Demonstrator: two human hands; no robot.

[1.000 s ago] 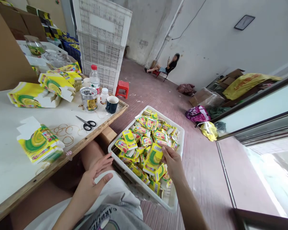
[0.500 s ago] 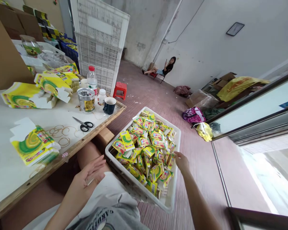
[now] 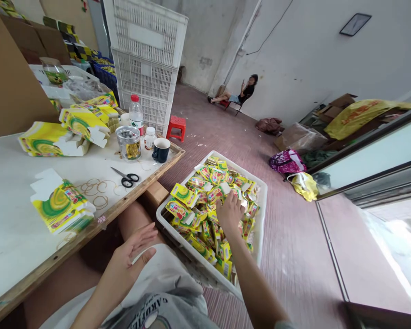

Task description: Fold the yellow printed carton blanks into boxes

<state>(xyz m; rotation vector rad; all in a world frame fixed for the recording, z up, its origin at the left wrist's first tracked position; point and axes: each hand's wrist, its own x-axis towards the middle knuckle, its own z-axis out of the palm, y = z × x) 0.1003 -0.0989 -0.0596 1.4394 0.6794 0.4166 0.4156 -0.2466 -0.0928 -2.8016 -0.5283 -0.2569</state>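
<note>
A white plastic crate [image 3: 263, 219] beside my lap is heaped with small yellow-and-green printed boxes [image 3: 183, 194], lying at many angles. Over the middle of the heap is my right hand [image 3: 230, 214], its fingers apart and bent down onto the boxes; the fingertips are partly lost among them, and no box is clearly gripped. My left hand [image 3: 132, 256] hovers above my lap, between the table edge and the crate, fingers stretched out and holding nothing. Closest to it on the table is an opened larger yellow carton [image 3: 61, 201] with white flaps up.
On the table [image 3: 7, 183] are black-handled scissors [image 3: 126, 177], rubber bands [image 3: 100, 201], a dark mug [image 3: 161, 150], a tin [image 3: 129, 142] and a bottle [image 3: 136, 116]. Beyond stand stacked white crates [image 3: 145, 68] and a red stool [image 3: 176, 128]. A person [image 3: 239, 91] sits by the wall.
My right hand has moved from the crate's right rim leftward and inward onto the boxes. My left hand stays over my lap. The view has shifted slightly.
</note>
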